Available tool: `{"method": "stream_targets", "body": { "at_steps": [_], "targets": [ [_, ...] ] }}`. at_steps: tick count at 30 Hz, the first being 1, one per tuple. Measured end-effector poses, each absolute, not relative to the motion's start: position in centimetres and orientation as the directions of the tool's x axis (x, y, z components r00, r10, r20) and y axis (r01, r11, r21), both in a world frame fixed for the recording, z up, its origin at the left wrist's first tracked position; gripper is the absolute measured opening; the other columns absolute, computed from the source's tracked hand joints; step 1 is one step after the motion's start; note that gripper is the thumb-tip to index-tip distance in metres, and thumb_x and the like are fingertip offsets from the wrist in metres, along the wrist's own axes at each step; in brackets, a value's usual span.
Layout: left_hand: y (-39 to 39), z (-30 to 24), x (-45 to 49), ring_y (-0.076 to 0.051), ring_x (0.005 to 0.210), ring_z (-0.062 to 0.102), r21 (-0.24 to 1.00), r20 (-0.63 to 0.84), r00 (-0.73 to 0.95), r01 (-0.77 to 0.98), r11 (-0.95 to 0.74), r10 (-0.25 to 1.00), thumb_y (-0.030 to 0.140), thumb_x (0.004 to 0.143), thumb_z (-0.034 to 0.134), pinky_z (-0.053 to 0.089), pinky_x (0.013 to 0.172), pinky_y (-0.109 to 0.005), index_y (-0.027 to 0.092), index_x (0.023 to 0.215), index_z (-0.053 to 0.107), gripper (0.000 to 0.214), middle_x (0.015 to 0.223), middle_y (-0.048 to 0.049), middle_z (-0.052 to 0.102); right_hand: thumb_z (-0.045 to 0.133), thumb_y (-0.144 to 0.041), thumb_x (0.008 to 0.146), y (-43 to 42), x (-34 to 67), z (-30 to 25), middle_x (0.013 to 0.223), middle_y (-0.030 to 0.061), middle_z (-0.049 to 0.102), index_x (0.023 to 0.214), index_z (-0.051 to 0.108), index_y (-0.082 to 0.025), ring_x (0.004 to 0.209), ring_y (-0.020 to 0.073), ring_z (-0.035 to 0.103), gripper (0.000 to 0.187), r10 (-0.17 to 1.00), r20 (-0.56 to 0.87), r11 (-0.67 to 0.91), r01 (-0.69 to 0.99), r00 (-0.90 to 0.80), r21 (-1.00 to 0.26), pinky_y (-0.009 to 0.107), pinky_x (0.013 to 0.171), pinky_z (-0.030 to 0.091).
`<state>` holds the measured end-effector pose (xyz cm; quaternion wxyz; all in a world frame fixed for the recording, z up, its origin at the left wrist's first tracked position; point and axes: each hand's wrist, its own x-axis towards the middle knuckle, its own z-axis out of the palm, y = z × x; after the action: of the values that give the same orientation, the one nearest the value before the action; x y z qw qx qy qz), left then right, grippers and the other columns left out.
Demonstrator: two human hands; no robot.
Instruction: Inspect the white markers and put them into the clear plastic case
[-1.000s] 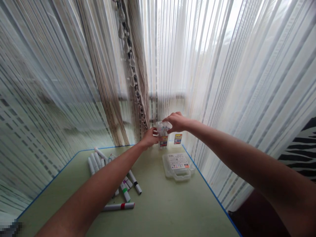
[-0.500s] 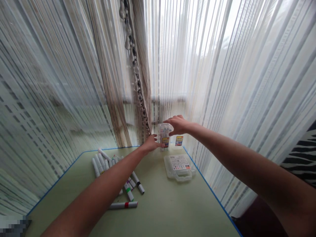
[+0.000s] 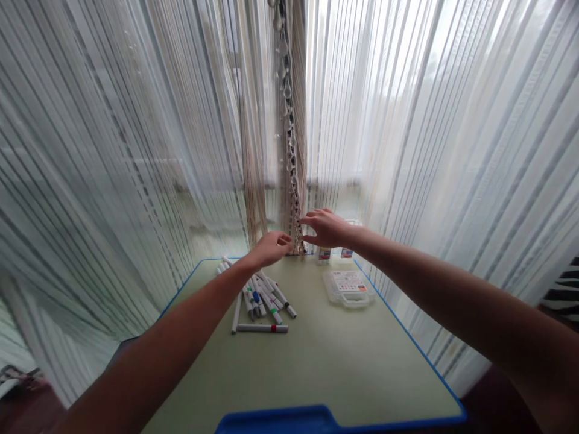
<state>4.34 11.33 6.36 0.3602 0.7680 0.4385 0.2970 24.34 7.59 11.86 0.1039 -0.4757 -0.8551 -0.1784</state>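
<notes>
My left hand [image 3: 274, 247] hovers over the far edge of the table, fingers loosely curved and apart, with nothing in it. My right hand [image 3: 328, 228] is open, its thumb below the stretched fingers. It holds nothing and hides much of an upright clear plastic marker case [image 3: 324, 254] with a yellow and blue label. Just right of that, a similar label [image 3: 347, 253] shows below my wrist. Nearer me lies a flat clear case [image 3: 348, 289] with a handle. Below my left hand is a loose pile of white markers [image 3: 266, 292] with coloured bands.
A pale green table [image 3: 316, 361] with a blue rim carries everything. One red-banded marker [image 3: 262, 328] lies crosswise in front of the pile. String curtains [image 3: 398, 150] hang right behind the table, with a beaded strand [image 3: 289, 108] near the middle.
My hands have come off the upright marker case and moved to its left. The view has shifted, so more of the table's near edge shows.
</notes>
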Motion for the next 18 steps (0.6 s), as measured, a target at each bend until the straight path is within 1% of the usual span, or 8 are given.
{"method": "stream_targets", "body": {
  "at_steps": [2,4,6,8,11,13,15,18],
  "targets": [
    [10.9,7.4,3.0,-0.021,0.081,0.067,0.803,0.197,0.406,0.456,-0.385,0.892,0.029,0.077,0.074,0.055,0.070,-0.031,0.015,0.098,0.069,0.026,0.092,-0.0080,0.072,0.064,-0.033,0.086,7.3,22.9,12.2,0.104,0.0138,0.070,0.113,0.068,-0.016,0.100,0.0307,0.063,0.032,0.763,0.344,0.506,0.837,-0.547,0.208,0.040,0.085,0.041],
    [10.5,8.1,2.0,-0.021,0.078,0.067,0.792,0.243,0.382,0.452,-0.409,0.892,0.030,0.073,0.075,0.054,0.067,-0.030,0.015,0.095,0.071,0.027,0.088,-0.0080,0.073,0.065,-0.032,0.086,7.2,21.6,12.5,0.103,0.0139,0.070,0.109,0.069,-0.016,0.100,0.0302,0.064,0.029,0.754,0.342,0.524,0.827,-0.561,0.203,0.039,0.085,0.042],
    [10.3,8.4,1.3,-0.022,0.078,0.068,0.785,0.274,0.368,0.448,-0.428,0.889,0.030,0.074,0.073,0.053,0.066,-0.030,0.015,0.095,0.071,0.026,0.087,-0.0079,0.073,0.066,-0.032,0.085,7.0,20.7,12.7,0.103,0.0140,0.070,0.108,0.070,-0.016,0.099,0.0301,0.064,0.028,0.749,0.344,0.537,0.823,-0.566,0.185,0.038,0.084,0.043],
    [10.1,8.1,1.0,-0.021,0.078,0.068,0.783,0.295,0.359,0.441,-0.440,0.885,0.030,0.078,0.070,0.053,0.067,-0.030,0.015,0.096,0.071,0.024,0.087,-0.0074,0.073,0.066,-0.031,0.085,6.8,20.1,12.7,0.104,0.0139,0.070,0.109,0.070,-0.016,0.099,0.0297,0.065,0.029,0.749,0.354,0.544,0.825,-0.559,0.151,0.036,0.081,0.045],
    [9.7,6.6,1.5,-0.018,0.078,0.068,0.780,0.316,0.352,0.433,-0.452,0.881,0.029,0.086,0.065,0.054,0.071,-0.032,0.014,0.099,0.068,0.021,0.090,-0.0059,0.072,0.066,-0.030,0.086,6.3,19.8,12.0,0.106,0.0136,0.071,0.111,0.070,-0.016,0.098,0.0280,0.066,0.029,0.757,0.385,0.546,0.835,-0.528,0.070,0.034,0.079,0.047],
    [9.1,5.1,2.3,-0.016,0.078,0.067,0.773,0.333,0.344,0.433,-0.463,0.878,0.032,0.090,0.062,0.055,0.073,-0.034,0.013,0.099,0.066,0.021,0.092,-0.0049,0.071,0.066,-0.031,0.086,5.7,20.0,10.8,0.107,0.0131,0.072,0.110,0.071,-0.016,0.100,0.0274,0.066,0.029,0.763,0.418,0.541,0.841,-0.493,0.004,0.034,0.082,0.048],
    [8.1,3.4,3.0,-0.017,0.076,0.068,0.761,0.360,0.333,0.436,-0.481,0.872,0.028,0.090,0.060,0.054,0.073,-0.031,0.015,0.094,0.068,0.016,0.087,-0.0051,0.072,0.064,-0.031,0.087,4.9,20.7,9.1,0.109,0.0120,0.073,0.109,0.072,-0.017,0.102,0.0267,0.067,0.027,0.770,0.459,0.529,0.845,-0.443,-0.072,0.035,0.087,0.049],
    [6.5,0.7,3.7,-0.019,0.076,0.069,0.723,0.400,0.341,0.453,-0.521,0.851,0.023,0.087,0.056,0.051,0.073,-0.029,0.018,0.086,0.069,0.014,0.082,-0.0049,0.073,0.065,-0.029,0.087,3.5,22.3,5.9,0.103,0.0086,0.076,0.104,0.073,-0.020,0.096,0.0245,0.070,0.022,0.787,0.504,0.505,0.841,-0.356,-0.195,0.036,0.087,0.052]
  ]
}}
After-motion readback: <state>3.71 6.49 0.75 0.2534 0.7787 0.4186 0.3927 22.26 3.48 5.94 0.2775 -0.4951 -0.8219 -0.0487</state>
